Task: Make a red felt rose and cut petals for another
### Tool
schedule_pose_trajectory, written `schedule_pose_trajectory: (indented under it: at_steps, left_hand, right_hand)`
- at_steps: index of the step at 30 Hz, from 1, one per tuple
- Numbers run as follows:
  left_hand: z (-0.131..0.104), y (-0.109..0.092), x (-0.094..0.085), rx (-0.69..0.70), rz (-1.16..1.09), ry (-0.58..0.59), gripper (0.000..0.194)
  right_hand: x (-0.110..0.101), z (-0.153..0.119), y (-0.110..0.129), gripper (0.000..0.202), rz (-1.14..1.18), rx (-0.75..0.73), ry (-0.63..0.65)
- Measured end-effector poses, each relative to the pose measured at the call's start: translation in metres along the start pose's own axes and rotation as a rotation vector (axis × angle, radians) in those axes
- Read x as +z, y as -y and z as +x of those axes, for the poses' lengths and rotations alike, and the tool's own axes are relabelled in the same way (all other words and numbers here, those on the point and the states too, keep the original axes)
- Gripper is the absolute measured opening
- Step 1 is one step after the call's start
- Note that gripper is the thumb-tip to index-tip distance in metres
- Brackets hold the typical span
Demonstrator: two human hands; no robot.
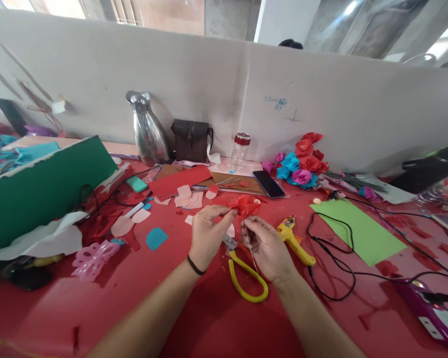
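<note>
A red paper flower (245, 206) is held up between my two hands over the red table. My left hand (211, 231) pinches the flower's left edge between thumb and fingers. My right hand (267, 246) is closed around the thin pale stem (251, 246) just below the bloom. Beneath the hands lie scissors with yellow handles (248, 297), their blades partly hidden by my fingers. A yellow glue gun (296, 241) rests to the right of my right hand.
Paper petals (189, 200), a phone (269, 184) and a glass jar (240, 151) lie or stand beyond my hands. Finished paper flowers (302, 164) stand back right. Black cables (353, 268) cross the right side, near green paper (358, 231). A metal jug (147, 129) stands by the wall.
</note>
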State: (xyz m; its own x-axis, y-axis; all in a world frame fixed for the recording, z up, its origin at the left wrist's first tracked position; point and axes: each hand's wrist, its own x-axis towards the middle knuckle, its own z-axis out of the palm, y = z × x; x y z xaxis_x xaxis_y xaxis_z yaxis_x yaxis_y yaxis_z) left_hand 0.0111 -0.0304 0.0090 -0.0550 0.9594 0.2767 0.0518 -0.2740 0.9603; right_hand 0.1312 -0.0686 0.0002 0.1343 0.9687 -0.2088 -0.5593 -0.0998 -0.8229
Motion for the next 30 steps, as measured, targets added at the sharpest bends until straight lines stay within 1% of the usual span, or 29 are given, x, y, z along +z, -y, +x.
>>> schedule_pose_trajectory:
  at_steps: [7,13,19,27,30]
  left_hand:
    - [-0.0001,-0.0001,0.0014,-0.015,-0.016,0.004,0.011]
    - [0.0006,0.0043,0.0009,0.032,0.031,0.039,0.013]
    - [-0.0014,0.0014,0.0008,0.014,0.055,0.033,0.015]
    - [-0.0028,-0.0018,0.0021,0.091,0.084,0.001,0.017]
    - [-0.0027,-0.0014,0.0016,0.113,0.119,-0.004,0.017]
  right_hand:
    - [0.002,-0.0006,0.0007,0.022,0.001,0.007,-0.021]
    - [0.0013,0.0002,0.0016,0.021,0.02,0.006,0.009]
    - [0.0022,-0.0013,0.0024,0.023,0.025,0.019,0.008]
    - [0.0037,-0.002,0.0026,0.023,-0.012,0.002,-0.012]
    - [0.0049,-0.0026,0.0002,0.023,-0.044,-0.029,-0.011]
